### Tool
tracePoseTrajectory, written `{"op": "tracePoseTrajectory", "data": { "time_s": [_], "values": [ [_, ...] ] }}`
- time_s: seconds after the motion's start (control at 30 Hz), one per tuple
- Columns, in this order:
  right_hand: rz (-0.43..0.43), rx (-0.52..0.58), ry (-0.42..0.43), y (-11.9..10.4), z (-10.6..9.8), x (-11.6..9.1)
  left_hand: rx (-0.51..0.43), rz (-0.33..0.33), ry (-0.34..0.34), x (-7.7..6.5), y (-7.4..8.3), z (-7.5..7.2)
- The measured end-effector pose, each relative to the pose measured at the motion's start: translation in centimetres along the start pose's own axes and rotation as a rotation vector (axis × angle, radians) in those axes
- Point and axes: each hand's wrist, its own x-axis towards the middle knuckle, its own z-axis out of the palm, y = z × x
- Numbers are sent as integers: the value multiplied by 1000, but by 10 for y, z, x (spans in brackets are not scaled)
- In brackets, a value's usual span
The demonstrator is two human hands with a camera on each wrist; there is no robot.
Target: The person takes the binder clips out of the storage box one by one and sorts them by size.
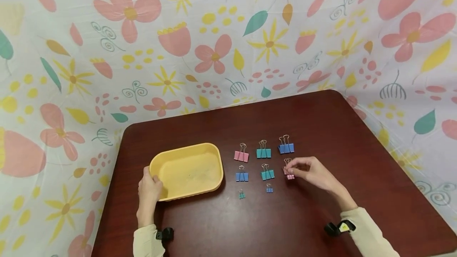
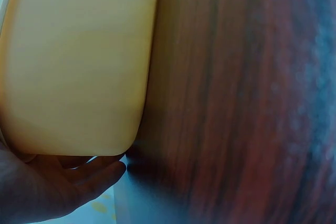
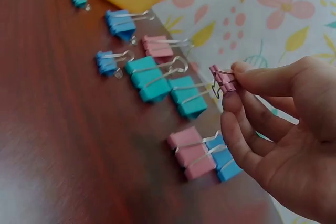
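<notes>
My right hand [image 1: 315, 173] pinches a small pink binder clip [image 3: 224, 78] between thumb and fingertips. In the right wrist view the clip is held up above the table, apart from the others. Below it in that view lies a larger pink binder clip [image 3: 191, 153], which my fingers partly cover in the head view. At the left, my left hand [image 1: 149, 189] grips the near-left end of a yellow plastic tray [image 1: 185, 197], thumb over the rim. The left wrist view has the fingers along the tray's outside wall. The tray's inside shows bare.
Binder clips lie in rows right of the tray: pink [image 1: 241, 156], teal [image 1: 264, 153] and blue [image 1: 287, 148] at the back, blue [image 1: 242, 177] and teal [image 1: 267, 175] mid-row, small teal [image 1: 242, 195] and small blue [image 1: 269, 190] in front. Floral cloth [image 1: 214, 19] hangs behind the dark table [image 1: 214, 233].
</notes>
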Motion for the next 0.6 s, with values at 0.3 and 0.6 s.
{"op": "tracePoseTrajectory", "data": {
  "time_s": [0.3,0.6],
  "values": [
    [6,-146,-43,20,0,-29,6,4,-30,-1,1,0],
    [-35,-215,-14,33,9,-32,10,-3,-30,-1,1,-1]
  ]
}}
